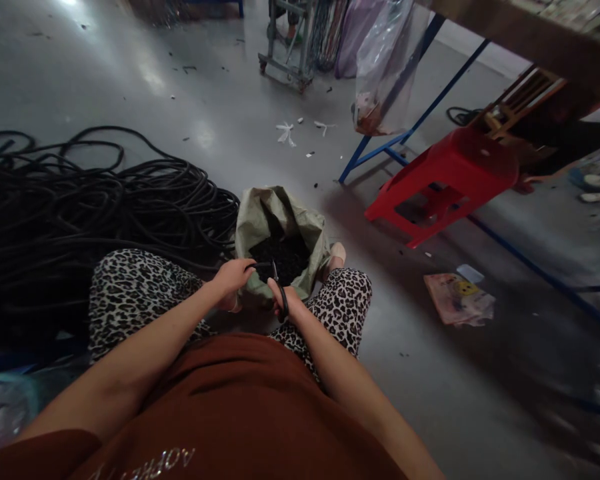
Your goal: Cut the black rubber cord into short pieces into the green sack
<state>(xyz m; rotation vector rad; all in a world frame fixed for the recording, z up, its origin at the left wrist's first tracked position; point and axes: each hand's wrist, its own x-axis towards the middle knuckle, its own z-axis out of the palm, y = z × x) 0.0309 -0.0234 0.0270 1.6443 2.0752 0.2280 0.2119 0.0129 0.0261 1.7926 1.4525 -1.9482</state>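
Note:
Between my knees stands an open woven sack (313,227) with small black pieces (293,257) inside. My left hand (231,277) is closed around a black cord (263,265), whose end sticks out over the sack's mouth. In my right hand (290,303) is a pair of scissors (282,293) with black handles, the fingers wrapped round the loops. Their blades point up and meet the cord near its end; whether they are fully closed on it I cannot tell. A large tangled heap of black cord (105,200) lies on the floor to my left.
A red plastic stool (440,180) lies tilted at right, beside a blue-legged table (520,27) with a clear plastic bag (385,67) hanging from it. A printed plastic packet (457,300) and white scraps (286,133) lie on the floor. A wheeled rack (285,70) stands ahead.

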